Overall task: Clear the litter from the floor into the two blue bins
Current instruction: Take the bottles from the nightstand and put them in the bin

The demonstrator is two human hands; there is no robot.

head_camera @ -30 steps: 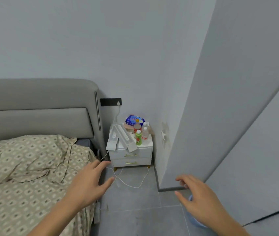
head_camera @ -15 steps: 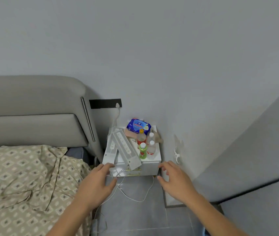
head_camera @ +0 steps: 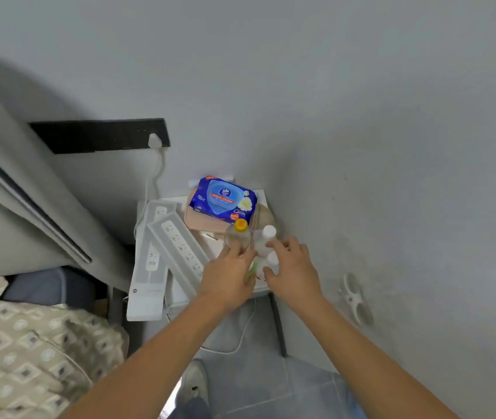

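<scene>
Both hands are over the white nightstand (head_camera: pixel 180 294) in the corner beside the bed. The task's things within reach are three small clear plastic bottles standing together at the nightstand's right front: one with an orange cap (head_camera: pixel 239 234), one with a white cap (head_camera: pixel 266 238), and a third bottle (head_camera: pixel 258 267) with green and red on its label, mostly hidden between the hands. The left hand (head_camera: pixel 228 278) has its fingers curled against the base of the orange-capped bottle; whether it has closed round it cannot be told. The right hand (head_camera: pixel 293 272) has fingers spread narrowly, its fingertips (head_camera: pixel 271 244) touching the white-capped bottle and the one below; a firm hold is not evident. Behind the bottles lies a blue wet-wipe pack (head_camera: pixel 222 199) on a pink box (head_camera: pixel 207 223). Two white power strips (head_camera: pixel 177 246) overhang the nightstand's left and front edges. Room is tight: the grey wall (head_camera: pixel 361 146) lies just right of the bottles, the padded headboard (head_camera: pixel 13 207) closes the left, and only a narrow strip of grey floor (head_camera: pixel 255 373) with a white cable (head_camera: pixel 243 331) stays open in front. Against half a second ago, the hands have advanced from the nightstand's front edge up onto the bottles, and the camera has closed in and tilted down.
</scene>
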